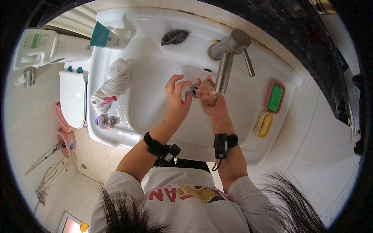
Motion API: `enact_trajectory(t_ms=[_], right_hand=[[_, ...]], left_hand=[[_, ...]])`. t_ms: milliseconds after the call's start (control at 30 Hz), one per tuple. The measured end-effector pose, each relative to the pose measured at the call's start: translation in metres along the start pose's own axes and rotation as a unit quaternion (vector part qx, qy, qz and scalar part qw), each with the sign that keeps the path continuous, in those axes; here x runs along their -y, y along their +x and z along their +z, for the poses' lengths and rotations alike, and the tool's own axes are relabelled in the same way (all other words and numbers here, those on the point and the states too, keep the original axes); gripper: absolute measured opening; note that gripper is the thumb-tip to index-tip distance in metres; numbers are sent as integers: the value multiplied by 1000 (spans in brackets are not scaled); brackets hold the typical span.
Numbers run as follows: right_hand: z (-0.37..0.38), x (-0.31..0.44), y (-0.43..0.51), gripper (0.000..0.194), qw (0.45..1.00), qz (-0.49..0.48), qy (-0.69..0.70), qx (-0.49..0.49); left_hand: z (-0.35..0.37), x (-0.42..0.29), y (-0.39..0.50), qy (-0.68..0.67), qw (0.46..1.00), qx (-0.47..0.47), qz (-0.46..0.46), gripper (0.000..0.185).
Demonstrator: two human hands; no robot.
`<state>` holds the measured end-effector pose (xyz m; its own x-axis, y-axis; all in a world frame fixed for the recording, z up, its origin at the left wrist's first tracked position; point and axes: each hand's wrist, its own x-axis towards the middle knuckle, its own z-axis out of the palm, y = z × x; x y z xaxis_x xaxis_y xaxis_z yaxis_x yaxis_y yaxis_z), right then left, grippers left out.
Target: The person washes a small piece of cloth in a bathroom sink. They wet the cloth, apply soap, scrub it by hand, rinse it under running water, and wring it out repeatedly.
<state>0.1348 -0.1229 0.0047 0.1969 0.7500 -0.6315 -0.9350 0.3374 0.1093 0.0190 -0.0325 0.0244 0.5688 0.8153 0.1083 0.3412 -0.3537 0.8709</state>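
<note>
Both of my hands are over the white ceramic washbasin. My left hand has its fingers bent and apart, with nothing in them. Palm up below the spout of the brushed-metal faucet, my right hand has blurred, curled fingers. Whether something lies in that palm cannot be made out. Between the hands the metal drain shows partly, its right side covered by the right fingers. A dark scouring pad rests on the basin's back ledge, left of the faucet.
On the left rim lie a twisted white cloth and a small crumpled cloth. A teal-capped tube stands behind them. Green soap and yellow soap sit in dishes at right. Beyond the left rim is a toilet lid.
</note>
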Motion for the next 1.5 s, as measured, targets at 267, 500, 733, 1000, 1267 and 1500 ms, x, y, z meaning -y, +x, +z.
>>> enact_trajectory(t_ms=[267, 500, 733, 1000, 1267, 1500], right_hand=[[-1, -8, 0, 25, 995, -32, -96, -18], [38, -22, -9, 19, 938, -97, -256, -215], [7, -6, -3, 32, 857, -202, -455, -133], [-5, 2, -9, 39, 970, -80, -216, -76], [-6, -1, -2, 38, 982, -77, -174, 2], [10, -23, -7, 48, 859, -128, -492, -57]], left_hand=[[-4, 4, -4, -31, 996, 48, -68, 29], [5, 9, -13, -67, 986, 103, -115, 25], [21, -5, -7, -522, 708, 144, -455, 23], [24, -6, 6, -155, 949, 258, -92, 17], [17, -1, -5, 87, 951, 262, 136, 33], [25, 6, 1, -386, 836, 171, -352, 32]])
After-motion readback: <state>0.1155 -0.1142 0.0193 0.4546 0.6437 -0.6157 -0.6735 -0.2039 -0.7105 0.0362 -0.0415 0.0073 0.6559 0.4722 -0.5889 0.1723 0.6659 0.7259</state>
